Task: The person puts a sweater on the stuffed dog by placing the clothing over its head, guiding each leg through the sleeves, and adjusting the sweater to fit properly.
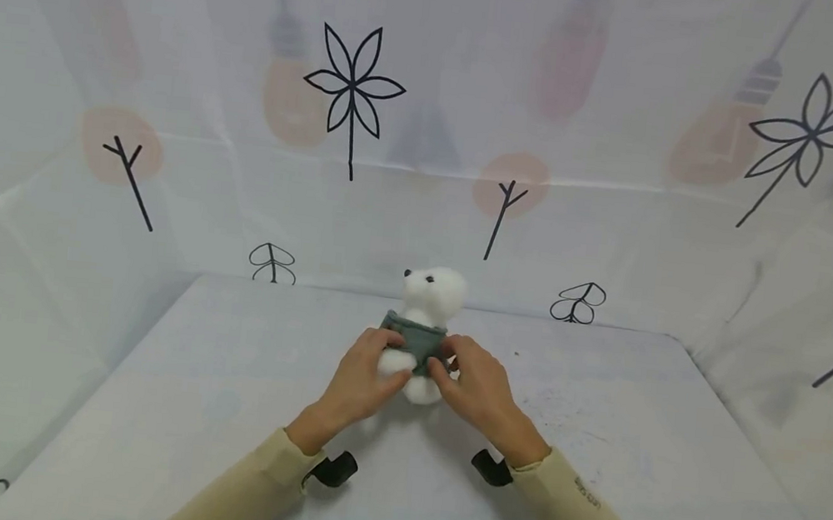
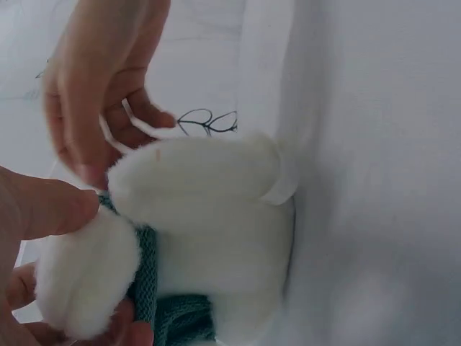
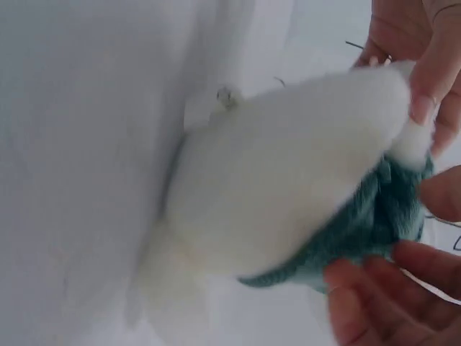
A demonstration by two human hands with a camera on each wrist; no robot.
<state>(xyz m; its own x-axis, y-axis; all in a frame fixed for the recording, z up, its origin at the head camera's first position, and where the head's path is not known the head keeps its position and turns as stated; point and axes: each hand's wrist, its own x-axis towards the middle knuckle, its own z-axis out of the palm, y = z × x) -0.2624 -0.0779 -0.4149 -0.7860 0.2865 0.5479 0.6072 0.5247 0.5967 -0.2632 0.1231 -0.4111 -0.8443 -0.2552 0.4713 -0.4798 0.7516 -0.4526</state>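
Note:
A white plush bear (image 1: pixel 445 292) with a dark nose and eye sits upright on the table, its face turned to the left. Round its body is a green knitted garment (image 1: pixel 418 340). My left hand (image 1: pixel 361 379) holds the bear at the left side, thumb on a white paw (image 2: pixel 90 274) and fingers round behind it by the knit. On the other side, my right hand (image 1: pixel 481 385) pinches the garment's edge between thumb and fingers. Bunched green cloth (image 3: pixel 374 216) shows between those fingers in the right wrist view. The left fingertips are partly hidden behind the plush.
The white table (image 1: pixel 221 409) spreads out on both sides of the bear. Behind it hangs a pale curtain (image 1: pixel 420 227) with printed flowers and twigs. A black wrist device (image 1: pixel 336 470) sits under the left sleeve, another black device (image 1: pixel 493 468) under the right.

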